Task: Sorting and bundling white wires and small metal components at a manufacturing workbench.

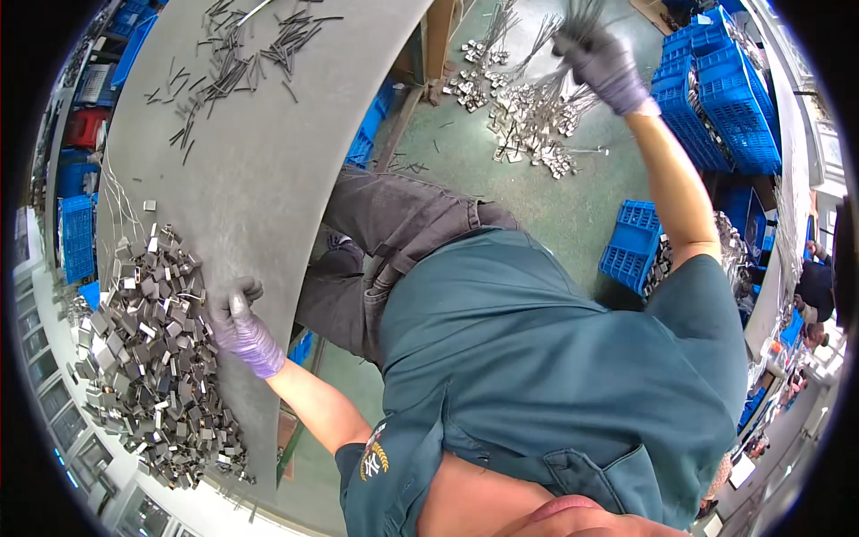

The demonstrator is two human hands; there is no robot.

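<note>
My left hand (237,324), in a grey and purple glove, rests on the grey table (259,179) at the right edge of a heap of small dark metal blocks (161,349). Its fingers are a little bent and apart, and no part shows in them. My right hand (613,70), gloved the same way, is stretched out to the far right above the floor. It is closed round a bundle of thin wires (583,16), blurred by motion. Below it on the green floor lies a pile of small silvery blocks with long wires (528,121).
Short dark tubes (237,67) lie scattered at the table's far end. Blue crates (734,98) stand stacked at the far right, and another blue crate (633,242) with metal parts is beside my right arm. Other people are at the right rim.
</note>
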